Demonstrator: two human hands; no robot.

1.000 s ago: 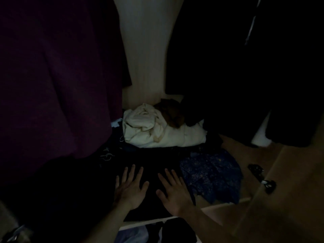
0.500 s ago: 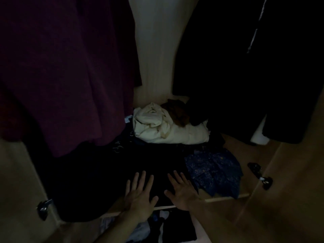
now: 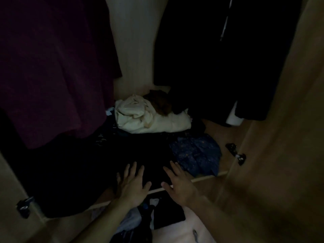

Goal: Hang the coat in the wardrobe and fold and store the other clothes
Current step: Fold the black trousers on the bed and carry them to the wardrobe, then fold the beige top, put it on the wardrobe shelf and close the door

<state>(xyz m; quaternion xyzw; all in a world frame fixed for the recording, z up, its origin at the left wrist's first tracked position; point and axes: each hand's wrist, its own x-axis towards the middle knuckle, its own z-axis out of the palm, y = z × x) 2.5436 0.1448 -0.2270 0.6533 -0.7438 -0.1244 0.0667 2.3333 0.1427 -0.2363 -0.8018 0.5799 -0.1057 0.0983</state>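
Inside a dim wardrobe, a dark folded garment (image 3: 149, 155) lies on the shelf (image 3: 206, 178) near its front edge. My left hand (image 3: 132, 185) and my right hand (image 3: 178, 184) hover flat over the garment's front edge, fingers spread, holding nothing. Behind it sits a cream bundle (image 3: 149, 118) with a brown piece (image 3: 159, 102) on top. A blue patterned cloth (image 3: 196, 155) lies at the right of the shelf. A maroon garment (image 3: 52, 67) hangs at the left and a black coat (image 3: 210, 58) hangs at the right.
The open wooden door (image 3: 280, 155) stands at the right with a metal hinge (image 3: 235, 153); another hinge (image 3: 24, 206) is at the lower left. More clothes (image 3: 149, 216) lie on the level below the shelf. A white object (image 3: 234, 118) stands behind the black coat.
Both hands have slid back toward the shelf's front edge, off the dark garment. The view has pulled back and shifted, showing more of the left side and the lower level.
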